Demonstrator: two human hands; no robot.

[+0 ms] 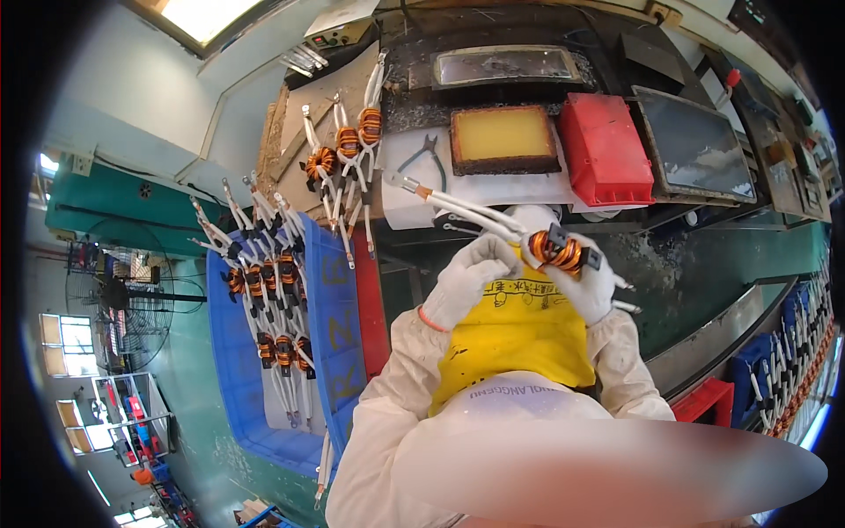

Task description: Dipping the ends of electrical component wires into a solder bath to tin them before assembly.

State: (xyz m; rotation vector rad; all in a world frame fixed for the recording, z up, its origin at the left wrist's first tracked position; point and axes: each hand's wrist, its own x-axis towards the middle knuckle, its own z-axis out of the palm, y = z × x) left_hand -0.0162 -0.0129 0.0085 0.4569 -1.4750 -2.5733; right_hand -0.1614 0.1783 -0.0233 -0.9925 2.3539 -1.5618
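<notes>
Toroidal coil cupped in the right hand, left hand curled beside its leads

The coil, wound in orange copper wire with black clips on its ring, is held in front of the yellow apron, just short of the counter. The gloved right hand grips it from beneath and to its right, fingers wrapped around the ring. White-sleeved leads slant up and left from it, ending in a metal lug over the white paper; more lead ends poke out past the right hand. The left fingers are bent inward close under these leads; I cannot tell whether they pinch anything.

The step in hand appears to be handwork on this one coil, perhaps dressing or checking its leads. The next move seems to call for a steady right-hand grip while the left fingers take hold near the lead roots, without pushing the clips off line.

Cutting pliers lie on the paper, beside a tray of yellowish material and a red bin. Three similar coils lie at the counter's left end, leads hanging over the edge. A blue crate below holds many more such coils, lugs upward.
</notes>
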